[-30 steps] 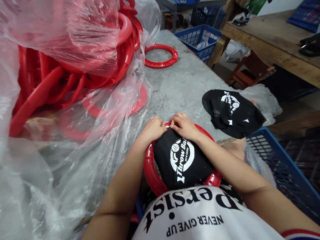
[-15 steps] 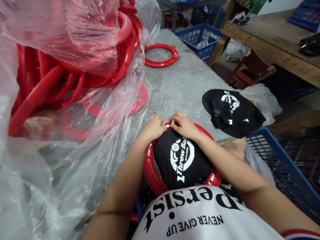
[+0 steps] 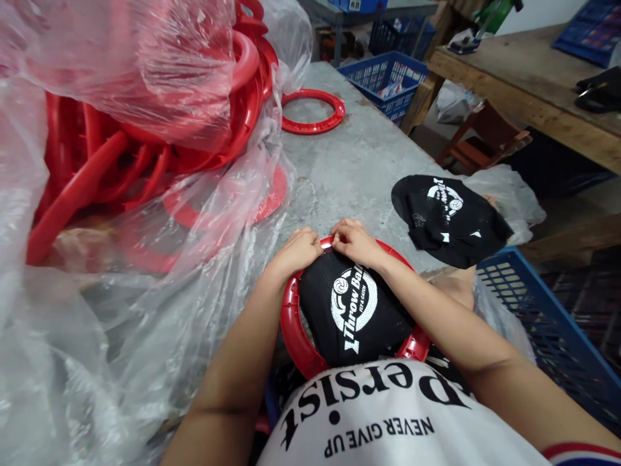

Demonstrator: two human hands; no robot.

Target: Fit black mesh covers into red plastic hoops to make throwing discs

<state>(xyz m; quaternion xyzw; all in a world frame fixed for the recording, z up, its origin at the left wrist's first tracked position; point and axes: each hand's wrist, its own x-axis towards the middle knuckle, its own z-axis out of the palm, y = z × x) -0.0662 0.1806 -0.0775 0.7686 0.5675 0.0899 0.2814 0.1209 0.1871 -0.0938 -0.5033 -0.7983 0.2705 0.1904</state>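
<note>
A red plastic ring (image 3: 294,315) leans against my body at the table edge. Black fabric (image 3: 315,304) printed "Throw Ball" in white lies across its opening. My left hand (image 3: 301,251) is closed on the ring's far rim, fingers curled at the fabric's edge. Just right of it, my right hand (image 3: 356,241) pinches the same rim and fabric edge. The two hands are close together with a small gap between them. My right forearm covers part of the ring's right side, and my shirt hides its near part.
Red rings (image 3: 208,139) are heaped under clear plastic sheeting (image 3: 160,336) on the left. A single ring (image 3: 315,128) lies farther back on the grey table (image 3: 334,168). Black printed fabric pieces (image 3: 417,213) sit at the right edge, beside a blue crate (image 3: 543,310).
The view has shifted very slightly. Both hands remain at the same spot on the ring's far rim, with no clear change in grip.
</note>
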